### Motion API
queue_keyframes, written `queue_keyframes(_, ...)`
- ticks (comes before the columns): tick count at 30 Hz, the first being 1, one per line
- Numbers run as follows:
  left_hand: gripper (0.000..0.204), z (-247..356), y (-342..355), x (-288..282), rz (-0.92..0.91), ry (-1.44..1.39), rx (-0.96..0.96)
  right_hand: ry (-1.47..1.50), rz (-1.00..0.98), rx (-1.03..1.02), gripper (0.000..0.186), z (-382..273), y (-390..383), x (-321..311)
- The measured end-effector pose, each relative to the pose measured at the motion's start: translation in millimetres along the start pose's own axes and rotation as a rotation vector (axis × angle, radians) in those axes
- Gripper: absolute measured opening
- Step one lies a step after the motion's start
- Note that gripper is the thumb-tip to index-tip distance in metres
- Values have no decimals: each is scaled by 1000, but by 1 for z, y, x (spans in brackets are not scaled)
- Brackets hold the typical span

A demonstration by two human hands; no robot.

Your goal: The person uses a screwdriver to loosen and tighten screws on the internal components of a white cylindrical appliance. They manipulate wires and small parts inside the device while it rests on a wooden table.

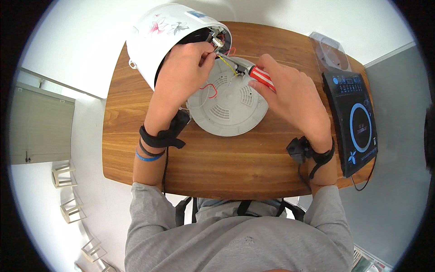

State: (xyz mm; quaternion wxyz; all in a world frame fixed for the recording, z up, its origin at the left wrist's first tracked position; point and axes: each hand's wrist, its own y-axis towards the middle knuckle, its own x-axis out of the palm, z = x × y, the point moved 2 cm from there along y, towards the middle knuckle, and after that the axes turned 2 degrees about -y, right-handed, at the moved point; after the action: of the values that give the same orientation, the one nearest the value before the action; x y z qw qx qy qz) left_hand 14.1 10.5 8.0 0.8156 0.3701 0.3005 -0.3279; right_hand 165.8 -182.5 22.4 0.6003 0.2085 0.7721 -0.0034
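Note:
A white rice cooker [146,47] with a flower print lies tipped on its side at the far left, its underside open. My left hand [183,72] reaches to the opening, thumb and fingers pinched near some metal parts; whatever they hold is too small to make out. My right hand [297,93] grips a screwdriver [263,78] by its red-and-white striped handle. The shaft points left, its tip close to my left fingertips. Below lies the round light-grey bottom cover [229,126] with vent slots. A yellow-green wire [229,66] and a red wire [212,87] run over it.
At the right of the wooden table [217,167] lies a black induction cooktop [358,115], its cord hanging over the edge. A clear plastic container [331,52] sits behind it. Dark devices are strapped to both my wrists. Several chairs [71,211] stand on the floor at left.

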Motion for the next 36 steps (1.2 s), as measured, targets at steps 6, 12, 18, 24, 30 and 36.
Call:
queue_keyframes(6, 13, -4, 0, 1, -2, 5, 18, 55, 76, 11, 27, -4, 1, -7)
queue_keyframes(12, 13, -3, 0, 2, 24, -34, 53, 29, 99, -74, 31, 0, 1, -2)
queue_keyframes(18, 14, -1, -1, 1, 22, -38, 1, -2, 88, -63, 32, 1, 1, 2)
queue_keyframes(24, 20, 6, -7, -6, -28, 97, -85, -22, 47, -26, 30, 5, 1, -4)
queue_keyframes(30, 28, 0, -17, -4, -123, 108, -83, -30, 48, -41, 30, 8, 1, -7)
queue_keyframes(36, 35, -5, -12, -1, -154, 75, -191, -73, 35, -46, 27, 15, -1, -10)
